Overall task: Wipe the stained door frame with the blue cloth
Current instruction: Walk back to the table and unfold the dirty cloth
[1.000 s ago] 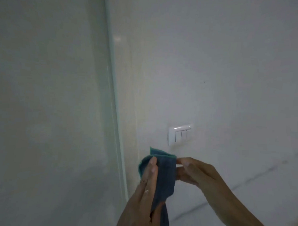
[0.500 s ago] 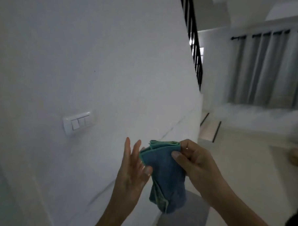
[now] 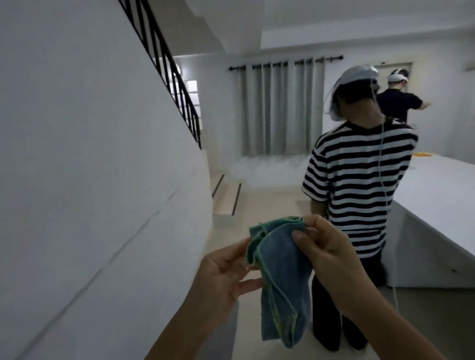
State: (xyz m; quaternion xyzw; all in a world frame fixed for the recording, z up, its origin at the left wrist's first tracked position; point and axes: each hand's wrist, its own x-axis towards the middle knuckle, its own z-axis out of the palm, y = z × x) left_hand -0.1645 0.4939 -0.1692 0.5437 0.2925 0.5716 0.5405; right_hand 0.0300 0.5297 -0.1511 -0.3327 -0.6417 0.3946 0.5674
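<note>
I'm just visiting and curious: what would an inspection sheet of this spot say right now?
Surface: white wall on the left; no door frame in view.
Job's things: blue cloth, folded, hanging loose in the air.
Clutter: nothing seen.
Grippers: left hand pinches the cloth's left edge; right hand pinches its top.
Cables: thin white cord down the back of a person in a striped shirt.
Surroundings: stair railing, grey curtains, white counter, second person further back.

Dim interior: white stair wall (image 3: 82,146) at left, black railing (image 3: 165,65) above; grey curtains (image 3: 280,108) at far wall; pale floor (image 3: 270,203); white counter (image 3: 448,194) at right.
</note>
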